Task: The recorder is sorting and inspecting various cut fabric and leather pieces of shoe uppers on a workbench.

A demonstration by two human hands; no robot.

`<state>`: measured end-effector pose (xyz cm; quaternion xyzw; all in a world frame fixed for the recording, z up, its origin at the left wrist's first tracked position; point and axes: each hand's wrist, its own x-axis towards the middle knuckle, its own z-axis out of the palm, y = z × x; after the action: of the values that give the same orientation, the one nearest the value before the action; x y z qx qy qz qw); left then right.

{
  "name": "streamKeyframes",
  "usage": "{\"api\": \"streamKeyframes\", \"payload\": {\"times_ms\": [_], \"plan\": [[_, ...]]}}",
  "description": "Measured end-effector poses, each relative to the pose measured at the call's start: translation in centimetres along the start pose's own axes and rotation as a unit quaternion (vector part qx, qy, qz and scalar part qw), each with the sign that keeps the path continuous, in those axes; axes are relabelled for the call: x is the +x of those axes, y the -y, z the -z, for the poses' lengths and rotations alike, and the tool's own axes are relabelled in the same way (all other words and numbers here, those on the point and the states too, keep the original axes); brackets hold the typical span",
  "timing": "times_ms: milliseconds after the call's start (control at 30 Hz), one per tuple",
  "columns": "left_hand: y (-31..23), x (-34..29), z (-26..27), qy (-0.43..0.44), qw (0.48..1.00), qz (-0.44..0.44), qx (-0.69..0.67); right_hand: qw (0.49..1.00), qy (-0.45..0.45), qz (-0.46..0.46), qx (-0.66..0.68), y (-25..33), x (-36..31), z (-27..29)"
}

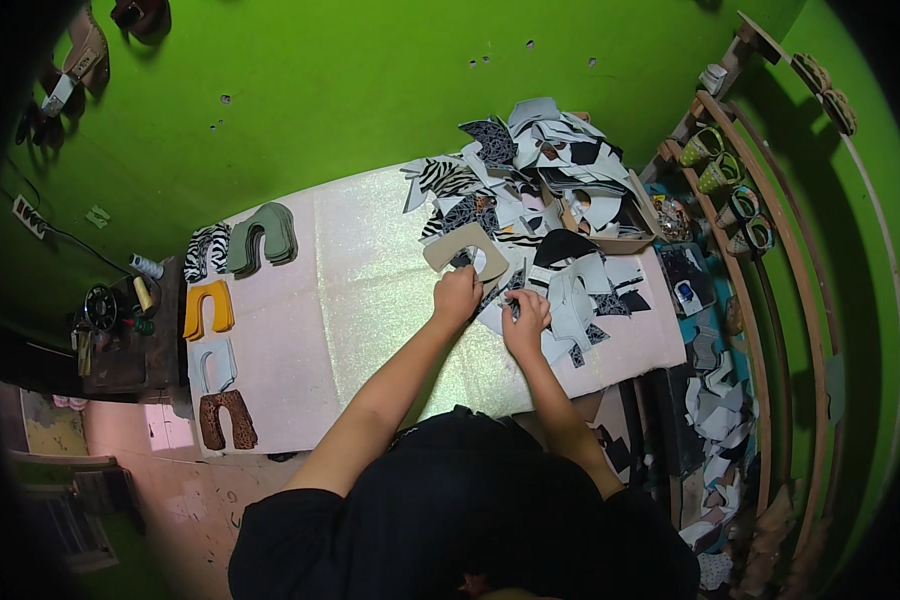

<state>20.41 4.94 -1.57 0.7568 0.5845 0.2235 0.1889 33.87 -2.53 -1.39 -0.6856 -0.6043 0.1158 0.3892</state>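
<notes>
A tan U-shaped cutout (pixel 456 241) lies at the front of the scrap heap on the table. My left hand (pixel 457 298) is closed at its near edge, where a small dark patterned bit shows by the fingertips; what exactly it grips is hidden. Just to the right, my right hand (pixel 526 323) has its fingers drawn together beside a grey patterned scrap (pixel 516 281). Whatever sits in that pinch is too small to make out. White offcuts (pixel 570 312) spread out to the right of this hand, with a black piece (pixel 564 247) behind them.
Stacks of U-shaped pieces line the table's left end: zebra (pixel 206 252), olive green (pixel 265 240), yellow (pixel 208 308), white (pixel 213 365) and leopard (pixel 228 420). A tall scrap heap (pixel 560 140) fills the back right. Wooden racks with sandals (pixel 720 175) stand right; a sewing machine (pixel 101 308) stands left.
</notes>
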Motion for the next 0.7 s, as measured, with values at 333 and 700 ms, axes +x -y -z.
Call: {"api": "streamKeyframes", "payload": {"times_ms": [333,700], "plan": [[-2.4,0.2,0.0,0.008,0.996,-0.041,0.075,1.0,0.001,0.006,0.01,-0.4,-0.1,0.0],[-1.3,0.6,-0.1,0.033,0.998,0.019,-0.049,1.0,0.007,-0.002,0.009,-0.4,-0.2,0.2]]}}
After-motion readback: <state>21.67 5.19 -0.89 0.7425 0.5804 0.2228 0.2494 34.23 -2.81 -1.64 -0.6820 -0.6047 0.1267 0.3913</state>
